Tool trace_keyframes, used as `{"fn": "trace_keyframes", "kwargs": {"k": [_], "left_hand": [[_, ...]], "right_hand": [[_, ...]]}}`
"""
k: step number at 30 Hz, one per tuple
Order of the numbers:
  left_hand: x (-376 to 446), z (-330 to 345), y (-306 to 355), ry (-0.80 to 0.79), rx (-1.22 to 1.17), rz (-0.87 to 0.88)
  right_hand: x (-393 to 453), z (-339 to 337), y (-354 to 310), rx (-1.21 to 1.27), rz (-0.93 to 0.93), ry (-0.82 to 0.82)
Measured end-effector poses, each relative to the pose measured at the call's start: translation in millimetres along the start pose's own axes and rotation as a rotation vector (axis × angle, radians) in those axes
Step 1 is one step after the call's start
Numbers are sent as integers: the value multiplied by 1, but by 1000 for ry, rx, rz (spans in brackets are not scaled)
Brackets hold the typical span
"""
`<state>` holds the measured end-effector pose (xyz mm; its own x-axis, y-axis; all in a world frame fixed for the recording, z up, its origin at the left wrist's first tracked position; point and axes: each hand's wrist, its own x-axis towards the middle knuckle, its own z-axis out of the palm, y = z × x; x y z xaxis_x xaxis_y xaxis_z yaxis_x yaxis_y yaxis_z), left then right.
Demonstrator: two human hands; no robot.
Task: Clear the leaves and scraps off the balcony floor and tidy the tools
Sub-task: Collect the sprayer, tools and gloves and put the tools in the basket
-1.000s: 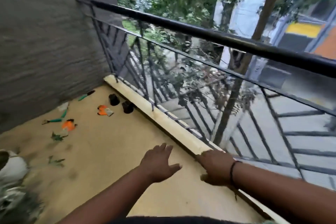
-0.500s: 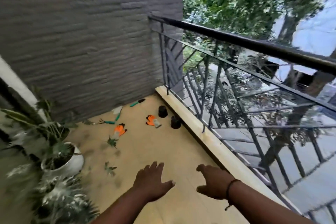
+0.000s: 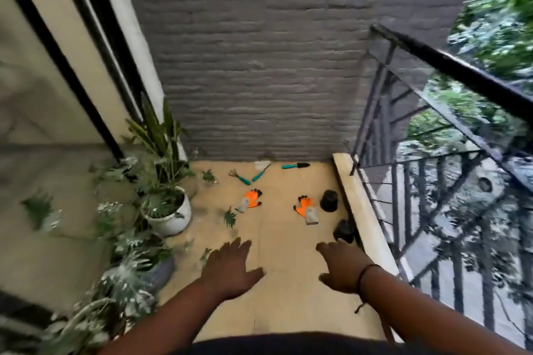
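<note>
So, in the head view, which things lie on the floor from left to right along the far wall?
Loose leaf → hand rake → white-headed tool → trowel.

Both hands reach forward over the tan balcony floor, palms down, fingers spread and holding nothing: the left hand and the right hand, a dark cord at its wrist. Along the far edge by the grey brick wall lie a hand rake, a small trowel and a teal-handled tool. Two orange gloves lie mid-floor. Two black pots sit near the right edge beside the railing. Loose leaves lie by a white potted plant at the left edge.
</note>
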<state>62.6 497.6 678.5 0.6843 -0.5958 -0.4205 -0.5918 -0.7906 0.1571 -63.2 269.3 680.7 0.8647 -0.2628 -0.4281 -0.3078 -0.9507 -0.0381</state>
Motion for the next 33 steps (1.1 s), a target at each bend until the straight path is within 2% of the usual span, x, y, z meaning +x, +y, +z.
{"fn": "trace_keyframes", "kwargs": {"k": [4,8,14,21,27,33], "left_hand": [[54,-14,-12,7,-24,-17],[123,-35,-19,-32,-41,22],[245,-95,-41,-126,3,132],[363,-144,-49,-121,133,191],[467,-161,6,-128,115,226],[536,-209,16,-114,154,128]], "right_hand": [[62,-15,-8,-64,-54,29],[118,-28,-8,-124,-66,-8],[205,-75,31,-22,116,-26],[275,-89,67,139,242,-69],[354,-102,142,180,225,-140],[464,-146,220,50,109,-126]]}}
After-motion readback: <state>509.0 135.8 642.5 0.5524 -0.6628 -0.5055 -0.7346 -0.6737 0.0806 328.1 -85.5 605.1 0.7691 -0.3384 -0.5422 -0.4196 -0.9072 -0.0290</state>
